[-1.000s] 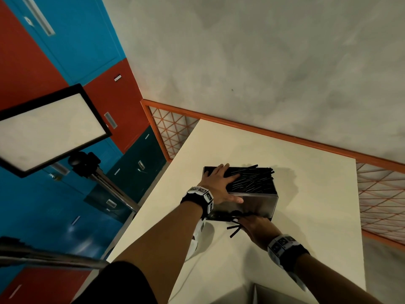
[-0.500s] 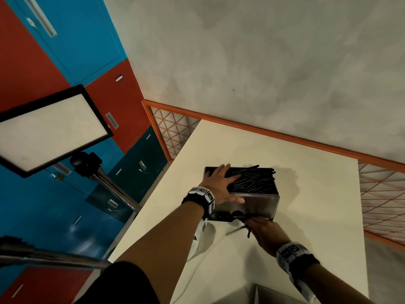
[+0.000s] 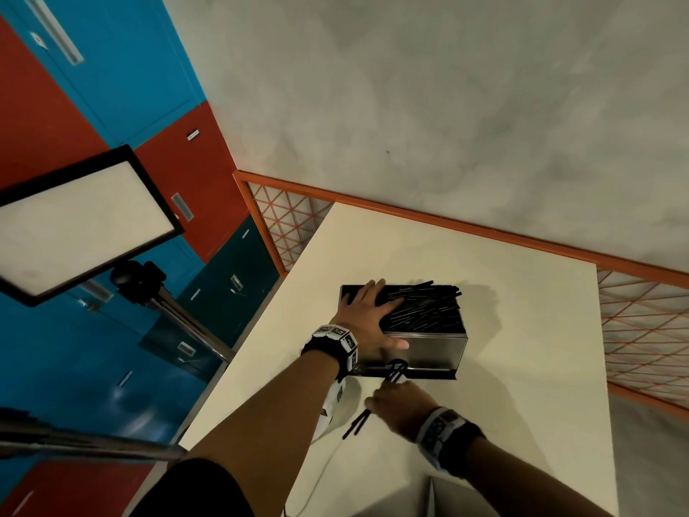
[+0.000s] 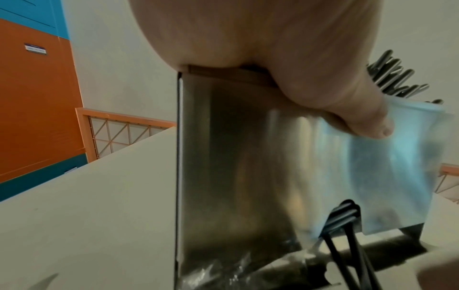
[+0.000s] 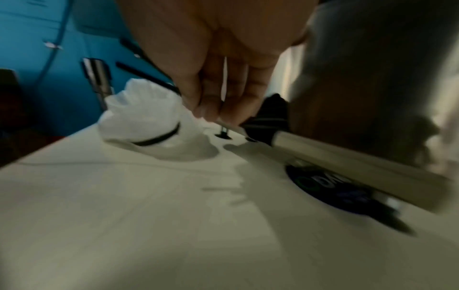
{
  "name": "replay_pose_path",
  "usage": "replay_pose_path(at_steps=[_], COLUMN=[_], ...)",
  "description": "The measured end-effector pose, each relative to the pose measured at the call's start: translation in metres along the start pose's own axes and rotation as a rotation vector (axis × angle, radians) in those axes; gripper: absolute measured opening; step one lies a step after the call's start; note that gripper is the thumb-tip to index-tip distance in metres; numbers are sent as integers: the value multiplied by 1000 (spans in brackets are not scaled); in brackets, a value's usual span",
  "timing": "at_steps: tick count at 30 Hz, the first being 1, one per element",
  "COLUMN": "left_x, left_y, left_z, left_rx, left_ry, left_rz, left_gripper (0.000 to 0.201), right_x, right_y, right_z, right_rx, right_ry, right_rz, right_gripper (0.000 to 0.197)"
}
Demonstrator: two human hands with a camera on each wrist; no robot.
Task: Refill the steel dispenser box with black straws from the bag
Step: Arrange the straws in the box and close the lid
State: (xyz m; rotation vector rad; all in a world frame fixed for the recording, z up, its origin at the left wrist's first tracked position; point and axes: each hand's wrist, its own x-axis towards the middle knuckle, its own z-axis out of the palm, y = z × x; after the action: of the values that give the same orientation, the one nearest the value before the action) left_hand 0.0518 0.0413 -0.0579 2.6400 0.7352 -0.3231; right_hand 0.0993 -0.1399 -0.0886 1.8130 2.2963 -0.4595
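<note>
The steel dispenser box [image 3: 428, 347] stands on the cream table [image 3: 529, 367], its open top heaped with black straws [image 3: 425, 311]. My left hand [image 3: 367, 311] lies flat on that heap, thumb [image 4: 367, 119] down against the shiny front face. A few straws [image 4: 344, 217] stick out of the notch at the bottom of the front. Just before that notch, my right hand [image 3: 387, 403] pinches a few black straws [image 3: 356, 425] whose ends point toward the near left. A crumpled white bag [image 5: 146, 119] with one straw in it lies on the table beyond my right hand's fingers [image 5: 211, 109].
A light panel [image 3: 74, 222] on a metal stand rises left of the table. An orange-framed mesh rail [image 3: 447, 222] runs along the far and right edges. Blue and red lockers [image 3: 112, 87] fill the left. A grey box corner [image 3: 447, 496] sits at the near edge.
My right hand has drawn back from the box's front toward the near edge, with black straws in its fingers. The left hand has stayed on top of the box.
</note>
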Motion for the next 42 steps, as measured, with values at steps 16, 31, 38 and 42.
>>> replay_pose_path(at_steps=[16,31,38,42], left_x=[-27,-39,-39,-39], left_y=[8,37,35,25], left_z=[34,12,14,25], left_rx=[68,-246,-259,-219], left_ry=[139,289,416,341], left_rz=[43,62,206,113], left_gripper=[105,81,30,23], right_x=[-85,-68,-31,-31], right_y=[-10,48,47,51], right_z=[-32,-118,-105,-108], right_rx=[447,1471,1690,1617], right_ry=[488,1105,918,932], right_rz=[153,655,673,682], right_gripper=[7,7,5,4])
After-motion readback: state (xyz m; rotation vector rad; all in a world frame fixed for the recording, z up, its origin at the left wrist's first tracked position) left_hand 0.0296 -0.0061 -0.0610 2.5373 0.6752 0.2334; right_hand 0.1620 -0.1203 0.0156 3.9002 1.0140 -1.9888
